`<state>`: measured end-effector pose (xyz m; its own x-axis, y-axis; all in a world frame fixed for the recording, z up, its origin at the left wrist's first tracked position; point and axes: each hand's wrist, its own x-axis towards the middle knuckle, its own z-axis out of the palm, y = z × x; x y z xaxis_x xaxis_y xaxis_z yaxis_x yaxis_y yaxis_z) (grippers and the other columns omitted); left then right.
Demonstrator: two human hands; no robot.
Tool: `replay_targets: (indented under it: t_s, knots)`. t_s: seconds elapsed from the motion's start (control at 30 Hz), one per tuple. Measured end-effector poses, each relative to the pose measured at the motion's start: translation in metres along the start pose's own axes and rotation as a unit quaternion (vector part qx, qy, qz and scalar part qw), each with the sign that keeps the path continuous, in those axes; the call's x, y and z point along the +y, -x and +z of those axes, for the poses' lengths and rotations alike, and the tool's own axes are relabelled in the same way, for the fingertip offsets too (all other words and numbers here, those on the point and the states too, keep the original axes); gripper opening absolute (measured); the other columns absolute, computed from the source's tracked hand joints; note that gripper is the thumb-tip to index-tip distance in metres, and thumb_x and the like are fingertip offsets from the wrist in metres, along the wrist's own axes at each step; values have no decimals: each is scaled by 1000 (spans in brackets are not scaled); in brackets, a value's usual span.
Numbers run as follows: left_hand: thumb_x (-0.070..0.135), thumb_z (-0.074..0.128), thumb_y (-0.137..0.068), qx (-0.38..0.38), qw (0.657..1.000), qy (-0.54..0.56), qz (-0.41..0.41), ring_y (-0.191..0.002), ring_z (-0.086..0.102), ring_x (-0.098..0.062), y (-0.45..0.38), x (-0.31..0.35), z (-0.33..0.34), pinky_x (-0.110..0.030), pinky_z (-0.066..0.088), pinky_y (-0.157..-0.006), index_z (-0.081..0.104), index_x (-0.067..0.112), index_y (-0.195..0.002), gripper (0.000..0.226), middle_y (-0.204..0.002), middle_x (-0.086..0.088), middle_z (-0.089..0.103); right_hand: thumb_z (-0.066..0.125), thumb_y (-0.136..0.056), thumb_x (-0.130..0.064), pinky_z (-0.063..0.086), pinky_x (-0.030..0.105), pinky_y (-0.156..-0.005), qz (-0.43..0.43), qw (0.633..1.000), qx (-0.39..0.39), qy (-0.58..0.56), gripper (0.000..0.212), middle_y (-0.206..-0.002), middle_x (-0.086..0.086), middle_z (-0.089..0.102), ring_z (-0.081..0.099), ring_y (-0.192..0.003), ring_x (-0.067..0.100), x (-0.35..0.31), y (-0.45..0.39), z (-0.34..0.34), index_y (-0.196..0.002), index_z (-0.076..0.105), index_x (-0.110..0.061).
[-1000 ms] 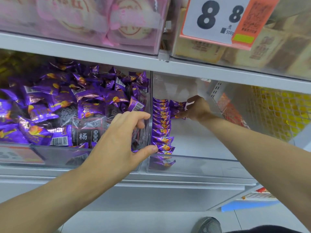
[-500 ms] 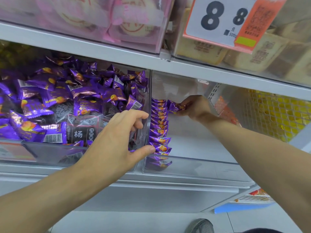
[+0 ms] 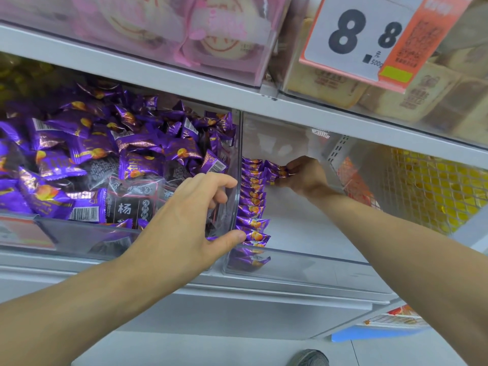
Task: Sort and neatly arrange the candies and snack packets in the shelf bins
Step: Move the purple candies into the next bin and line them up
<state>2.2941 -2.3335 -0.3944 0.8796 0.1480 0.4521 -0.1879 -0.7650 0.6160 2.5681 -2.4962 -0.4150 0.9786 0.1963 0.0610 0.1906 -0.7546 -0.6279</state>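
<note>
honestly the trick is my right hand (image 3: pixel 303 175) pinching one purple candy (image 3: pixel 276 170) in its fingers, setting it flush beside the row (image 3: pixel 252 204) while my left hand (image 3: pixel 190 220) grips the bin wall (image 3: pixel 236 180).

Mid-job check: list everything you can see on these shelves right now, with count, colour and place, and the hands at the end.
loose candy packets: many, purple, heaped in left clear bin
dark packet: one, black with white print, front of left bin
lined-up candies: one row, purple and orange, along left wall of right clear bin
price sign: one, white and orange, upper shelf right
pink packs: several, upper left bin
tan packs: several, upper right bin
yellow items: many, behind mesh, far right
shoe: one, grey, floor
left hand: fingers curled in left bin, thumb on bin front
right hand: pinches purple candies at back of row
</note>
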Motion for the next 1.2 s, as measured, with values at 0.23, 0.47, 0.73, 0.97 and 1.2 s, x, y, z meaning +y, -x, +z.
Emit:
replay_targets:
  t_s: [0.23,0.47,0.73,0.97,1.2]
  knots:
    - [46,79,-71,8,1000,2,8,-93,46,3,0,-2,1,-6,37,-79,45,39,-122,62,-100,23,49,95,-59,-28,42,24,-69,-6,1000,-1,-1,55,-105,5,67,60,-89,18,-2,2,2,-103,68,-9]
    - [48,76,-71,1,1000,7,9,-95,47,3,0,-1,0,-8,37,-77,46,37,-125,62,-101,22,48,94,-62,-24,45,23,-66,-1,999,30,-37,48,-102,5,68,63,-88,19,-5,3,-15,-100,68,-9]
    - [28,69,-83,106,993,-46,-6,-86,50,-3,-15,0,-48,-6,34,-79,66,23,-108,25,-96,11,56,75,-81,0,52,19,-63,-173,966,-25,-193,21,-68,-2,67,63,-62,12,-77,103,-41,-75,66,-17]
    - [26,76,-79,56,965,-206,-154,-114,44,-35,-16,-49,-88,-38,34,-101,57,10,-130,57,-124,-14,53,72,-83,-15,49,20,-77,-454,889,-58,36,17,-92,-1,73,67,-81,15,-160,143,-18,-100,72,-13]
    - [32,75,-82,4,970,-200,-137,-118,49,-31,-13,-62,-90,-38,39,-100,57,11,-133,57,-125,-11,52,73,-84,-21,48,29,-88,-390,882,-107,239,40,-119,8,65,59,-109,28,-186,103,29,-123,65,-18]
